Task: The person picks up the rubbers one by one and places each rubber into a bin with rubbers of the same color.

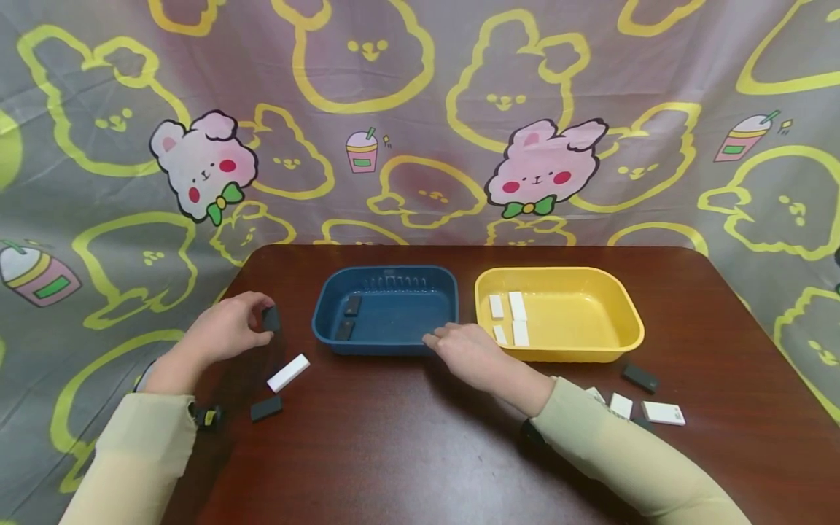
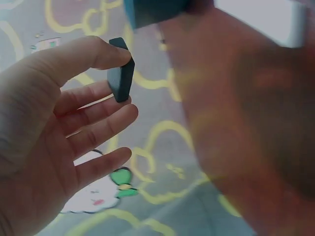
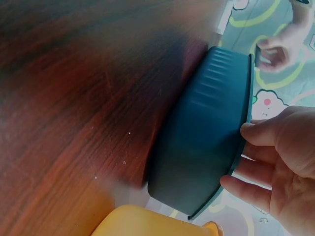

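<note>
My left hand (image 1: 219, 327) pinches a small black rectangular block (image 2: 121, 73) between thumb and fingertips, above the table's left side. The other left fingers are spread in the left wrist view. My right hand (image 1: 469, 354) holds the rim of the blue plastic bin (image 3: 197, 132) at its near right corner, thumb outside and fingers over the edge. Inside that bin, at its left side, lie two black blocks (image 1: 344, 329). Beside it stands a yellow bin (image 1: 571, 355) with several white blocks (image 1: 518, 306) at its left.
A white block (image 1: 289, 372) and a black block (image 1: 266, 408) lie on the brown table (image 1: 394, 452) below my left hand. Right of my right forearm are several loose pieces, among them a black block (image 1: 640, 378) and a white block (image 1: 663, 413). A patterned curtain (image 1: 426, 131) hangs behind.
</note>
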A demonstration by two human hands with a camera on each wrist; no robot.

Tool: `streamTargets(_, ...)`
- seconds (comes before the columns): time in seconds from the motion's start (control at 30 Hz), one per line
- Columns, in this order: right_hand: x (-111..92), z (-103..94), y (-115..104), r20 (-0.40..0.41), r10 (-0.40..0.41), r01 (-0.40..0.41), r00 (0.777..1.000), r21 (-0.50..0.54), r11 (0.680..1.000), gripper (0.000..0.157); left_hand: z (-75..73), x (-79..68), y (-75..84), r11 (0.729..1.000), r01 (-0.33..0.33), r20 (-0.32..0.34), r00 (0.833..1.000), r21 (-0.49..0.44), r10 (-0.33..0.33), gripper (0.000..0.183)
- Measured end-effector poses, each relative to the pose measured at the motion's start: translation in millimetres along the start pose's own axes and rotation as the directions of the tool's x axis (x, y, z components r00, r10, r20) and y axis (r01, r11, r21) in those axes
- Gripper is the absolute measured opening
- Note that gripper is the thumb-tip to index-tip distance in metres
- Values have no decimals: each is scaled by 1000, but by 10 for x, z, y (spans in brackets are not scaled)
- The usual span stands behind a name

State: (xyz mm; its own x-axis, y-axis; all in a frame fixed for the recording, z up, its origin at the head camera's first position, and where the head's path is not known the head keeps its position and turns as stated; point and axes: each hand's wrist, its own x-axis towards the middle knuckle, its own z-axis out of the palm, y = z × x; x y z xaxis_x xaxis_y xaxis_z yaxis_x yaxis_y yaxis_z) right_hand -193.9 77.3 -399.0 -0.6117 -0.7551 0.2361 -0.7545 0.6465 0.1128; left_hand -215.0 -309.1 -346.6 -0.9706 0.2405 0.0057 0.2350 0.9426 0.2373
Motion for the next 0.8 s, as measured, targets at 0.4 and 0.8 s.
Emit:
streamTargets(0.4,-4,13,-8,-15,-6,6,1000,6,1000,22,-264,395,543,989,-137,-15,990,52,138,52)
streamTargets(0.8,-4,27,-14,-39,-16,16,999,1,1000,17,-198,849,1106,962,-237,47,971,133,232,51)
